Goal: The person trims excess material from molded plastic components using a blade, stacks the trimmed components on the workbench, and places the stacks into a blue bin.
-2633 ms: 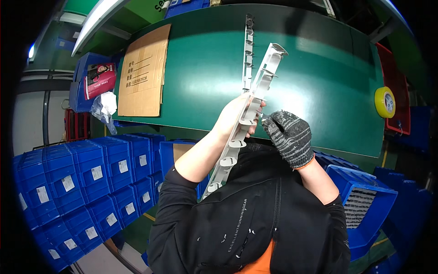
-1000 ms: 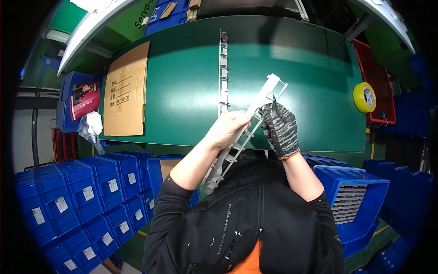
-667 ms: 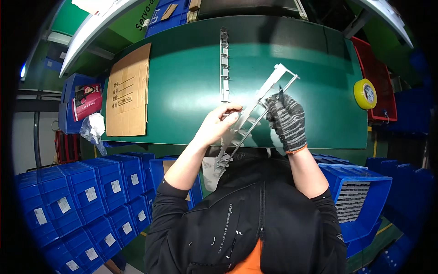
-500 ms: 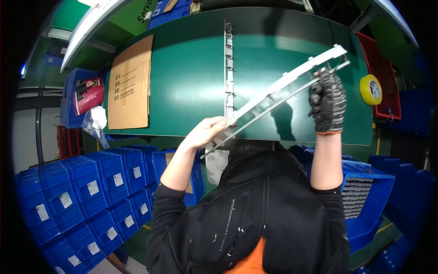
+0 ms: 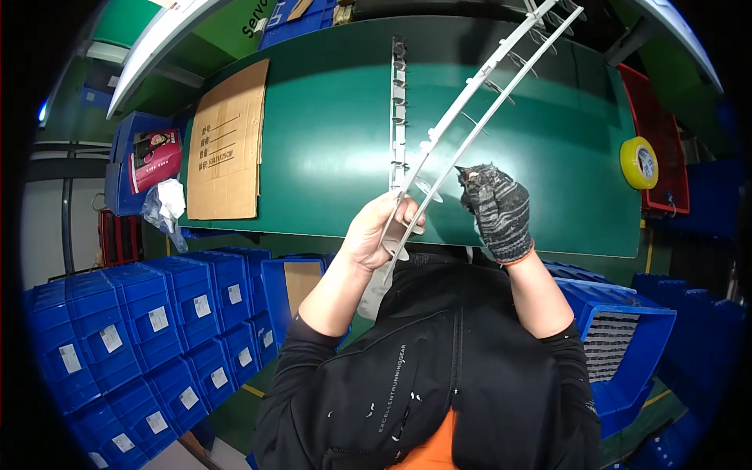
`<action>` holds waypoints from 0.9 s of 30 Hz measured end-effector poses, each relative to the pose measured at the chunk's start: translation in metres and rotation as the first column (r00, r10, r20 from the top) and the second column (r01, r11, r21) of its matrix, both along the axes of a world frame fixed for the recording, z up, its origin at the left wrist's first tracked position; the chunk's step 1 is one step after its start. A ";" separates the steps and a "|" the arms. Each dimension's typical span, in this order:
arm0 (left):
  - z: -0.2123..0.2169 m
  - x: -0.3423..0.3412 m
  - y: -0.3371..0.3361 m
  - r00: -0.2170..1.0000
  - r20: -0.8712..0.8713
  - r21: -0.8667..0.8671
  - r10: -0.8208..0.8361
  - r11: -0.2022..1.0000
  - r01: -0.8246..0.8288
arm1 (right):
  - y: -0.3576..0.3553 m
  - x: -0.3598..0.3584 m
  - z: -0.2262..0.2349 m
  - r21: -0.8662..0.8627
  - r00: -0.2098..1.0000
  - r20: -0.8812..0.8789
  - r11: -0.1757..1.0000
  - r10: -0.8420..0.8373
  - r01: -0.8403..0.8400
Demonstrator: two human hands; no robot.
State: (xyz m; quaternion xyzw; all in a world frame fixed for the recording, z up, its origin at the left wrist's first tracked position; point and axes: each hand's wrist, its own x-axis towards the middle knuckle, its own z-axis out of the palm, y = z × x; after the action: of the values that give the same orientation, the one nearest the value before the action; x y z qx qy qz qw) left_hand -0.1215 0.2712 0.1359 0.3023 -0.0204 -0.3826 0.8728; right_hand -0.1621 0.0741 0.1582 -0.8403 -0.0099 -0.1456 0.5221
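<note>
My left hand point(image 5: 379, 229), bare, grips the lower end of a long pale ladder-like rail frame point(image 5: 486, 90). Two slim parallel rails with short crosspieces make up the frame, which slants up to the far right past the table's back edge. On my right hand point(image 5: 498, 207) is a dark grey knitted glove. Its fingers are curled in just right of the frame, not touching it; whatever may be inside them is hidden. A narrow metal strip point(image 5: 399, 117) with several small clips lies lengthwise on the green table point(image 5: 329, 133), beyond my left hand.
A flat cardboard sheet point(image 5: 227, 149) lies at the table's left. On the right edge are a yellow tape roll point(image 5: 638, 163) and a red bin point(image 5: 662, 133). Blue crates point(image 5: 149, 313) are stacked low left; another blue crate point(image 5: 654, 321) holding grey parts stands low right.
The frame has swung steeper, its far end moving up and away. My right hand has let go of its far part and come down and left. My left hand still holds the near end.
</note>
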 end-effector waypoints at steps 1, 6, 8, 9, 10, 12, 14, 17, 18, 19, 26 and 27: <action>0.001 0.000 -0.003 0.999 -0.039 -0.030 -0.015 0.999 0.014 | 0.002 -0.001 -0.001 -0.058 0.999 0.043 0.998 -0.003 0.005; 0.004 0.003 -0.015 0.995 -0.100 0.049 0.010 0.999 -0.005 | 0.001 -0.015 0.005 -0.006 0.965 -0.138 0.975 0.221 -0.224; 0.005 0.003 -0.022 0.994 -0.109 0.110 0.030 0.994 -0.018 | 0.001 -0.017 0.008 0.070 0.966 -0.153 0.977 0.210 -0.201; 0.005 0.003 -0.026 0.997 -0.060 0.161 0.049 0.986 -0.039 | 0.001 -0.017 0.007 -0.014 0.980 -0.100 0.985 0.172 -0.174; 0.004 0.003 -0.029 0.998 -0.010 0.212 0.064 0.975 -0.061 | 0.001 -0.017 0.006 -0.094 0.990 -0.043 0.986 0.135 -0.139; 0.002 0.001 -0.034 0.994 0.087 0.293 0.070 0.952 -0.093 | 0.002 -0.014 0.005 -0.103 0.995 -0.060 0.991 0.075 -0.080; -0.002 0.001 -0.035 0.972 0.227 0.358 0.059 0.923 -0.140 | 0.001 -0.008 -0.003 -0.246 0.999 -0.042 0.969 0.008 -0.019; -0.003 -0.001 -0.038 0.954 0.285 0.364 0.091 0.911 -0.195 | 0.002 -0.008 -0.006 -0.300 0.999 -0.031 0.954 -0.018 0.008; -0.005 0.000 -0.038 0.959 0.271 0.355 0.087 0.917 -0.184 | 0.003 -0.008 -0.008 -0.302 0.999 -0.029 0.953 -0.019 0.009; -0.004 -0.001 -0.038 0.958 0.272 0.354 0.087 0.917 -0.184 | 0.005 -0.009 -0.010 -0.321 1.000 -0.003 0.947 -0.030 0.028; -0.014 0.000 -0.040 0.794 0.604 0.645 -0.068 0.627 -0.436 | -0.003 -0.021 0.004 0.909 0.765 -0.144 0.389 0.628 -0.148; -0.020 0.002 -0.041 0.701 0.685 0.697 -0.198 0.455 -0.554 | -0.007 -0.026 0.014 0.953 0.735 -0.102 0.277 0.670 -0.120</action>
State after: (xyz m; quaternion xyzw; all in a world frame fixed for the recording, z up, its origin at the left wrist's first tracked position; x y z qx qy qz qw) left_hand -0.1200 0.2305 0.1156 0.8204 -0.1082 -0.0920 0.5539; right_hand -0.1880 0.0674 0.1717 -0.3880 -0.0152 0.2338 0.8914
